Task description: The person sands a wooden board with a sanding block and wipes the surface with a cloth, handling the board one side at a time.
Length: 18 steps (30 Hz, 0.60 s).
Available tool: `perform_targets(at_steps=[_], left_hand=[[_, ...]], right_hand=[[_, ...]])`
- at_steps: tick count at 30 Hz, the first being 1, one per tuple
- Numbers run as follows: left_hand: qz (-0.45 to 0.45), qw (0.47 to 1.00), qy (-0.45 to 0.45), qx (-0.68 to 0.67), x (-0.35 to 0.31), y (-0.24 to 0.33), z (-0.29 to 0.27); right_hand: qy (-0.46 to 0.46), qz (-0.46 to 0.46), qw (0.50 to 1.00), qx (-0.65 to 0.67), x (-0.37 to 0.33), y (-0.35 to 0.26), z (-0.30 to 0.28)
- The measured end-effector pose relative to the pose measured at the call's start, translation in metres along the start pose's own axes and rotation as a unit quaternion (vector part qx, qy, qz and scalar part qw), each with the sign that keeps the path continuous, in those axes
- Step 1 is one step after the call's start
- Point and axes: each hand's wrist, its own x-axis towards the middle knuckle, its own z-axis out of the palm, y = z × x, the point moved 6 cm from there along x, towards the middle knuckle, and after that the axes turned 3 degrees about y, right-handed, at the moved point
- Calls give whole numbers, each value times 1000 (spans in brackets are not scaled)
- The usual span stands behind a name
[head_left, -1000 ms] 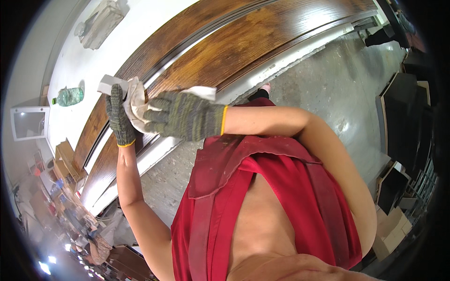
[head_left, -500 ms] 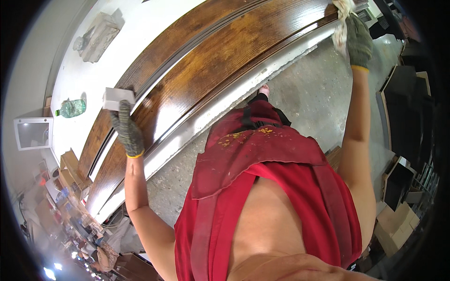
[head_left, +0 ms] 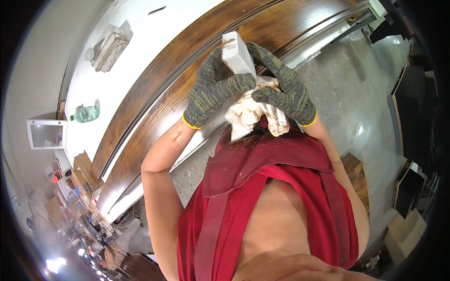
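Observation:
Both my hands wear dark green-grey knit gloves with yellow cuffs and meet in front of my red apron. My left hand (head_left: pixel 211 86) is closed around a white rectangular block (head_left: pixel 236 54), its thumb across the lower end. My right hand (head_left: pixel 286 91) grips a white, brown-stained rag (head_left: pixel 251 112) that hangs down toward the apron; its fingers also reach up beside the block. Below and behind the hands lie long brown wood-grain boards (head_left: pixel 159 100), side by side with dark grooved edges.
On the white table (head_left: pixel 140 35) beyond the boards are a stained block-shaped object (head_left: pixel 110 49), a green plastic bottle (head_left: pixel 85 114) lying on its side and a thin dark tool (head_left: pixel 157 10). Dark panels (head_left: pixel 417 117) stand at the right, and cardboard boxes (head_left: pixel 84 171) at the lower left.
My left hand has lifted the white block off the board and moved right. My right hand has come back from the boards' far right end with the rag, and both hands now meet.

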Motion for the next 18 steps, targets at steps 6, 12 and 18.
perform_targets(at_steps=[6, 12, 18], left_hand=[[20, 999, -19, 18, 8, 4, 17], [-1, 999, -49, 16, 4, -1, 21], [194, 738, -15, 646, -20, -3, -32]], right_hand=[[54, 63, 975, 206, -9, 25, 3], [38, 64, 993, 87, -8, 22, -3], [103, 94, 976, 167, -32, 47, -48]])
